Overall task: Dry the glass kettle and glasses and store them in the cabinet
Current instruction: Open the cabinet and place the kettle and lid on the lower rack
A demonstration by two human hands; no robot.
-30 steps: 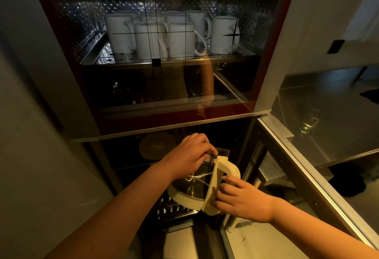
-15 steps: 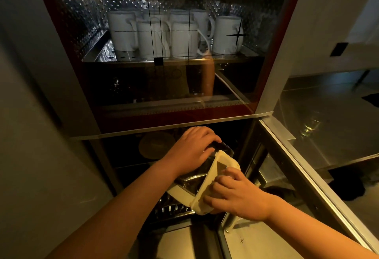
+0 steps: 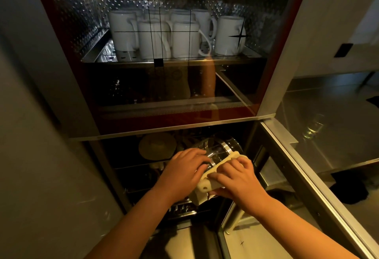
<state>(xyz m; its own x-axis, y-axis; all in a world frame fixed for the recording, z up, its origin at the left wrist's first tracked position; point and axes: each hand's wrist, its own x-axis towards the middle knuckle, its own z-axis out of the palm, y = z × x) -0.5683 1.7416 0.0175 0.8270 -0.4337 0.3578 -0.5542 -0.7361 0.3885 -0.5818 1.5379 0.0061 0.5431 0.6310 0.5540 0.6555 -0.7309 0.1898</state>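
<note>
The glass kettle (image 3: pixel 220 152), with a cream handle and base, lies tipped on its side in the open lower compartment of the cabinet (image 3: pixel 184 129), its mouth pointing into the dark interior. My right hand (image 3: pixel 235 178) grips the cream handle. My left hand (image 3: pixel 184 170) rests on the glass body with fingers spread over it. A drinking glass (image 3: pixel 312 128) stands on the steel counter at the right, apart from both hands.
Several white mugs (image 3: pixel 178 33) stand on the upper shelf behind the glass door. A round lid-like disc (image 3: pixel 156 145) lies at the back left of the lower compartment. The lower door (image 3: pixel 307 176) hangs open at the right. A dark cloth (image 3: pixel 348 191) lies below the counter.
The kettle has tipped from near upright onto its side and moved forward into the lower compartment. Both hands followed it inward.
</note>
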